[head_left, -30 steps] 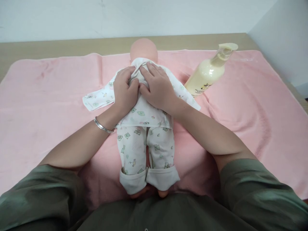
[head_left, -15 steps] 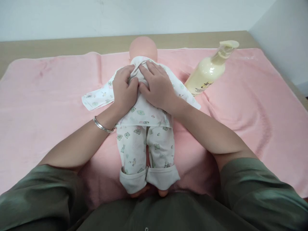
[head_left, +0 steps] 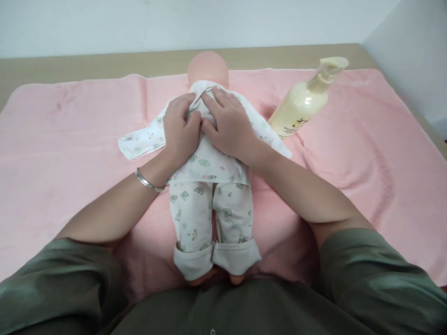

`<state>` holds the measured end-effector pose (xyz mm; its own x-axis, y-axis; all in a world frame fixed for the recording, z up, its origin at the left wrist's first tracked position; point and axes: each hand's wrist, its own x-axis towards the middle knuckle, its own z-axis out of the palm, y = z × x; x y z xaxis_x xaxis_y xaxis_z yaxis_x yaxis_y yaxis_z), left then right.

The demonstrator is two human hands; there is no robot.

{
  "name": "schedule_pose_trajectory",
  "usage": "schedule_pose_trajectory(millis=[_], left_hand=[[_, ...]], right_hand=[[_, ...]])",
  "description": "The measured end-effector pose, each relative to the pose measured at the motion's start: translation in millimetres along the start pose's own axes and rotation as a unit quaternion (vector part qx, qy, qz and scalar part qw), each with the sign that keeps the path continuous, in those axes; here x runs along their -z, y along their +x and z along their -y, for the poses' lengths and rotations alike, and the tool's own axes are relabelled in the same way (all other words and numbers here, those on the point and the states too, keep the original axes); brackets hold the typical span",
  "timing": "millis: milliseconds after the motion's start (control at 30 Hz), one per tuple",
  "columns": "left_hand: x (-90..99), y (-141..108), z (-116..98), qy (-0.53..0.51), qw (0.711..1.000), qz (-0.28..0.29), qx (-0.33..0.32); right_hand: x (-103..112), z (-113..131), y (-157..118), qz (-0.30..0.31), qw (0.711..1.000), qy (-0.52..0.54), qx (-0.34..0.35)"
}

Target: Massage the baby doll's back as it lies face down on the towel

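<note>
A baby doll (head_left: 207, 69) lies stretched out before me, its smooth bald head pointing away and no face showing. It wears a white printed top (head_left: 218, 171) and matching trousers (head_left: 193, 216) with turned-up cuffs. My left hand (head_left: 181, 130) rests flat on the left of the doll's upper back, over the cloth. Beside it, my right hand (head_left: 228, 123) lies with fingers spread on the right of the upper back. The thumbs almost meet in the middle, and the fabric is creased between the hands. Neither hand grips anything.
A pink blanket (head_left: 77, 139) covers most of the wooden table (head_left: 265, 58). To the right of the doll, a pale yellow pump bottle (head_left: 298, 109) stands near its sleeve. White walls (head_left: 223, 23) rise behind and at the right.
</note>
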<state>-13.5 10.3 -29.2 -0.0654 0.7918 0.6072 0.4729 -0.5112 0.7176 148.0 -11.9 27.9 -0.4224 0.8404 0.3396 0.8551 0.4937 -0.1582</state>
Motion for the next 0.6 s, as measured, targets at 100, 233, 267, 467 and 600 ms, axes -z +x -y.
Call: schedule_pose_trajectory(millis=[100, 233, 267, 467, 600], left_hand=[[0.3, -0.5, 0.0, -0.008, 1.0, -0.004, 0.003], [0.0, -0.7, -1.7, -0.002, 1.0, -0.007, 0.005], [-0.2, -0.6, -2.2, 0.001, 1.0, -0.007, 0.005], [-1.7, -0.2, -6.1, 0.015, 1.0, -0.02, 0.015], [-0.9, -0.4, -7.7, 0.013, 1.0, -0.009, 0.017]], right_hand=[[-0.1, 0.0, 0.3, 0.004, 1.0, -0.005, -0.003], [-2.5, -1.4, 0.6, -0.001, 1.0, -0.013, -0.005], [-3.5, -2.2, 0.3, -0.011, 1.0, -0.004, -0.002], [-8.0, -7.5, -1.3, -0.036, 0.999, 0.011, 0.016], [-6.1, -5.2, -0.2, -0.024, 1.0, 0.003, 0.008]])
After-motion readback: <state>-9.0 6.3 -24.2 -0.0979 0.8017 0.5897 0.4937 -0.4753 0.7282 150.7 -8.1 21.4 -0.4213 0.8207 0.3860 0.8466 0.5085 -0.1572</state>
